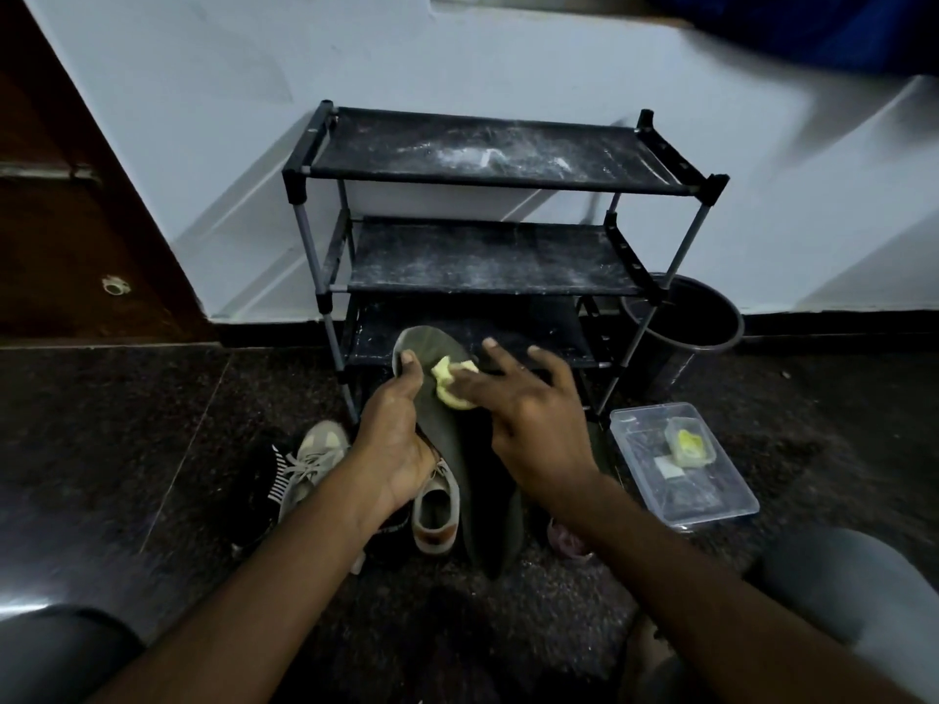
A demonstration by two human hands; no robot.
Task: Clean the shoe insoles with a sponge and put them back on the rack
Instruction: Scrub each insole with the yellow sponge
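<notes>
- Left hand point(394, 439) grips the dark insole point(454, 439) from its left edge; fingers curled round the edge, thumb lying on the top face near the toe.
- Insole is held tilted, toe end up in front of the rack's bottom shelf, heel end down near the floor point(127, 424).
- Right hand point(528, 414) presses a yellow sponge point(449, 386) onto the upper part of the insole, just beside the left thumb.
- Right forefinger lies straight across the sponge; the other fingers point(536, 355) are spread and lifted off it. Thumb contact with the sponge: cannot tell.
- Black three-tier rack point(498, 182) stands against the pale wall point(457, 53); top and middle shelves dusted with white marks.
- Grey laced sneaker point(315, 454) on the floor left of the left hand; a second sneaker point(434, 510) sits below the left wrist, touching the insole's left side.
- Black-and-white striped item point(277, 482) lies just beside the grey sneaker; too dark to identify.
- Clear plastic box point(731, 500) on the floor right of the rack, with a small tub of something yellow point(688, 442) inside.
- Black bin point(681, 317) stands behind the rack's right legs, against the wall.
- Brown door point(76, 221) at far left.
</notes>
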